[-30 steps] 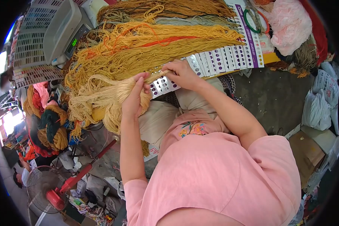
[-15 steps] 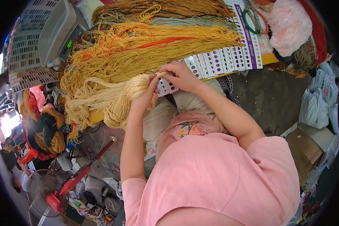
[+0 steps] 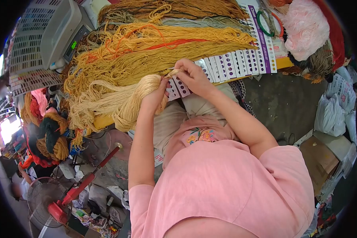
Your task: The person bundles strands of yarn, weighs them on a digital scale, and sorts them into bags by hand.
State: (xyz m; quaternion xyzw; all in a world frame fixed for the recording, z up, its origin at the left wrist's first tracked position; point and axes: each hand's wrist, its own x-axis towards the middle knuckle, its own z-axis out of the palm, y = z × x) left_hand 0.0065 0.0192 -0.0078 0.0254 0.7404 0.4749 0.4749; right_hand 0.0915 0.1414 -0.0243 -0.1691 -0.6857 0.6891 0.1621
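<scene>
A thick hank of pale cream thread (image 3: 135, 97) lies across the table's front left edge. My left hand (image 3: 156, 94) is closed around its right end, fingers pinched at the narrow tip. Just right of it, my right hand (image 3: 192, 78) grips a small looped end of the same thread between thumb and fingers. Beneath both hands runs a row of white cards with punched holes (image 3: 229, 64). Rows of olive-gold thread (image 3: 146, 60) and yellow thread (image 3: 210, 35) lie behind the hands.
Scissors with green and red handles (image 3: 270, 24) rest at the back right, beside pale pink yarn (image 3: 306, 29). A digital scale (image 3: 69, 35) stands at the back left. A red fan (image 3: 57, 212) is on the floor; plastic bags (image 3: 333, 107) lie right. Another person sits far left.
My right hand has shifted slightly up and right, drawing a little away from my left hand. The hank's right end has moved slightly with my left hand.
</scene>
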